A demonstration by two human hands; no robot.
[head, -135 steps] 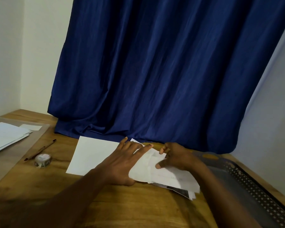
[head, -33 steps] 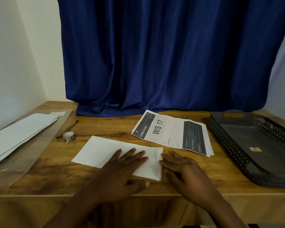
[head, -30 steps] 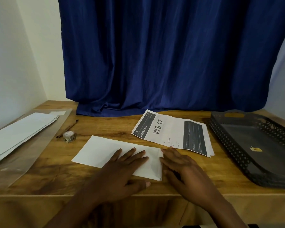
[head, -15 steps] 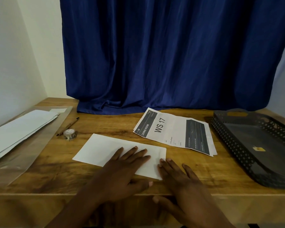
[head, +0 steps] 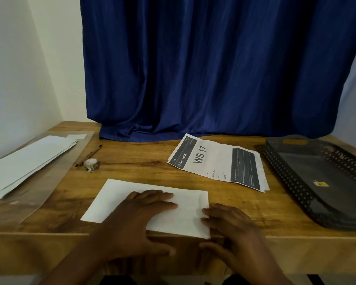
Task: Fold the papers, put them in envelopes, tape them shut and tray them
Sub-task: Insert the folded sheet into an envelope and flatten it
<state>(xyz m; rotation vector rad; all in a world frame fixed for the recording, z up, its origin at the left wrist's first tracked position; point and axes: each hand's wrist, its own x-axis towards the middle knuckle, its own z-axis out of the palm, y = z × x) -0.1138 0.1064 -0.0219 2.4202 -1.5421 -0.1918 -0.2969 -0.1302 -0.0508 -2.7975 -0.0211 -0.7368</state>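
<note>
A white folded paper (head: 115, 197) lies flat at the table's front edge. My left hand (head: 136, 221) presses down on its middle with straight fingers. My right hand (head: 232, 229) lies flat at the sheet's right edge, fingertips touching the paper. Behind it rests a stack of printed sheets (head: 218, 161) marked "WS 17". White envelopes (head: 27, 161) are piled at the far left on a clear plastic sleeve. A small roll of tape (head: 91, 164) stands near them. The dark perforated tray (head: 325, 182) sits at the right.
A pencil (head: 88, 155) lies beside the tape roll. A blue curtain (head: 214, 68) hangs behind the table and drapes onto its back edge. A white wall closes the left side. The wooden table (head: 144, 157) shows bare wood between the paper and the curtain.
The folded paper has slid toward the front edge under my left hand. My right hand moved along the sheet's right edge toward me. The view dropped from the curtain onto the table.
</note>
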